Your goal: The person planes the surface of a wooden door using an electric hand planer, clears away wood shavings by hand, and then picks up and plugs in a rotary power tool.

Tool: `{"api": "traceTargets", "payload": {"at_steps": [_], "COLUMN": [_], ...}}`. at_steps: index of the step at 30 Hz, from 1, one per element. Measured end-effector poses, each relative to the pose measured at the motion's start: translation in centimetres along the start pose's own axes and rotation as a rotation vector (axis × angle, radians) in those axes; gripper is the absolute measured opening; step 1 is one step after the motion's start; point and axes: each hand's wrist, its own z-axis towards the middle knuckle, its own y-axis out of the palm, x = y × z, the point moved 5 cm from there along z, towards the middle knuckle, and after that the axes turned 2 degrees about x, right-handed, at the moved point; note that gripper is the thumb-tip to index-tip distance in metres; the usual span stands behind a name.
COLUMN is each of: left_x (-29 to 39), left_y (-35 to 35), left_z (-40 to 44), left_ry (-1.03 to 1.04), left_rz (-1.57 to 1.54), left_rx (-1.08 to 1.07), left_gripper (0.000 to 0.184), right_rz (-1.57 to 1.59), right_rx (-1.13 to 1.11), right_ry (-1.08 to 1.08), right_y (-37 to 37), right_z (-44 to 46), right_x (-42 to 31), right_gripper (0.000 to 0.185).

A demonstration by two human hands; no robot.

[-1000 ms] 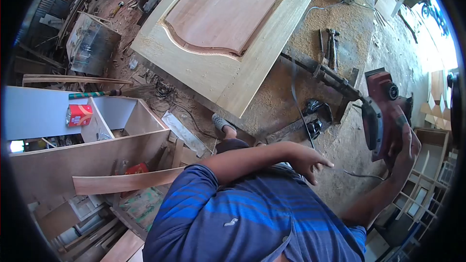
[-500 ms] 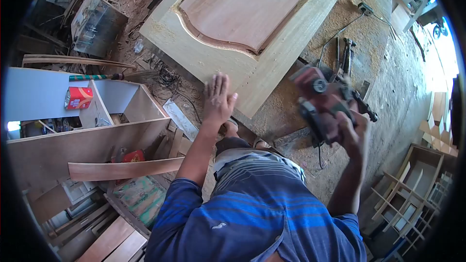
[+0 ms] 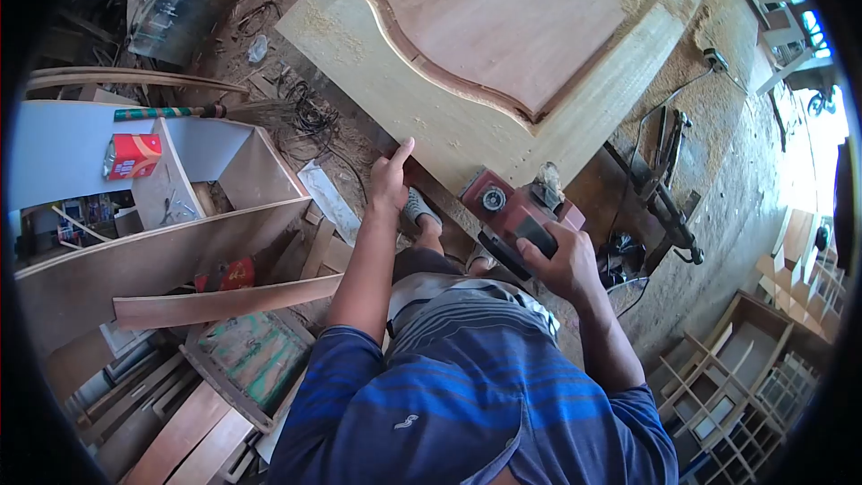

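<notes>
My right hand (image 3: 572,262) is closed around the rear handle of a red electric planer (image 3: 508,218). The planer has a round knob in front, a black side cover and a greyish wrap at its outlet. It is over the near corner of a pale wooden door (image 3: 449,135), whose carved, curved panel is strewn with shavings. At the door's near edge is my left hand (image 3: 389,182), thumb up against the edge. Its fingers are mostly hidden and appear curled at the edge.
A bench (image 3: 700,108) covered in sawdust supports the door, with a metal clamp (image 3: 664,189) and a power cord beside it. An open cabinet carcass (image 3: 180,224) holding a red can (image 3: 133,156) stands left. Wood frames (image 3: 736,377) lie at lower right.
The planer has moved left in my right hand to the door's near corner. My left hand has come off the door's flat face to its edge. The view has shifted slightly.
</notes>
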Motion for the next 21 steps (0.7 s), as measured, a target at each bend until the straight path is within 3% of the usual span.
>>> {"api": "traceTargets", "payload": {"at_steps": [6, 11, 15, 18, 21], "left_x": [4.2, 8.2, 8.4, 8.1, 4.8], "left_y": [-2.7, -6.5, -9.2, -8.7, -9.7], "left_z": [3.5, 4.9, 5.3, 4.0, 4.1], "left_ry": [-0.008, 0.035, 0.083, 0.045, 0.013], "left_rz": [-0.177, -0.106, -0.085, -0.096, -0.072], "left_rx": [0.042, 0.226, 0.244, 0.213, 0.222], "left_gripper": [0.042, 0.052, 0.043, 0.033, 0.031], "right_rz": [0.028, 0.024, 0.020, 0.068, 0.095], "right_rx": [-0.039, -0.061, -0.105, -0.002, -0.006], "right_ry": [0.001, -0.039, -0.067, -0.179, -0.228], "right_y": [2.7, 4.8, 6.9, 8.2, 9.4], "right_z": [4.0, 8.7, 13.6, 17.1, 20.8], "right_x": [-4.0, -8.9, -12.6, -16.7, -20.7], "right_gripper": [0.047, 0.049, 0.052, 0.047, 0.047]}}
